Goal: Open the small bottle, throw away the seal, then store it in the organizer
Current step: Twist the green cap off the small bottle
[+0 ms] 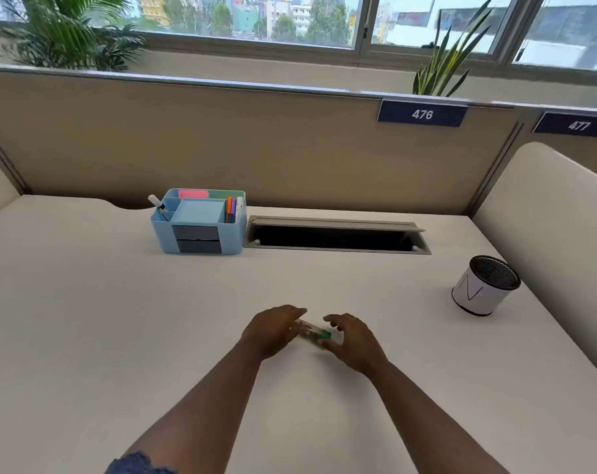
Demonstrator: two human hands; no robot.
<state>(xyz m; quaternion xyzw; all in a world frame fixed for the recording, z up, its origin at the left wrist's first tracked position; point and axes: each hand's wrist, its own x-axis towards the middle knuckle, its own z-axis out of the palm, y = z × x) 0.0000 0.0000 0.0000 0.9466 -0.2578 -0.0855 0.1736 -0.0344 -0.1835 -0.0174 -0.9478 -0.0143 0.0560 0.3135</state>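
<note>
My forearms come up from the bottom edge, a bit of dark blue lace sleeve (136, 465) at the left one, and meet over the pale desk (85, 319). Between them lies the small bottle (312, 331), on its side or nearly so, its green cap (324, 334) pointing toward my right hand (353, 342). My left hand (273, 331) has its fingers curled in at the bottle's body end; they seem to touch it, but whether they are truly closed on it I cannot tell. My right hand's fingers are spread and arched over the cap, apart, not yet pinching it.

To do this well, I judge I should settle the left grip first and pin the body firmly, then bring right thumb and forefinger onto the cap and twist while the left holds steady. Such a small, light thing may roll or squirt out if I squeeze off-centre.

Further off to the right stands the mesh bin (485, 285), a likely place for the seal. At the back stands the blue organizer (199, 222) with pens and notes, beside the open cable slot (334, 237).
</note>
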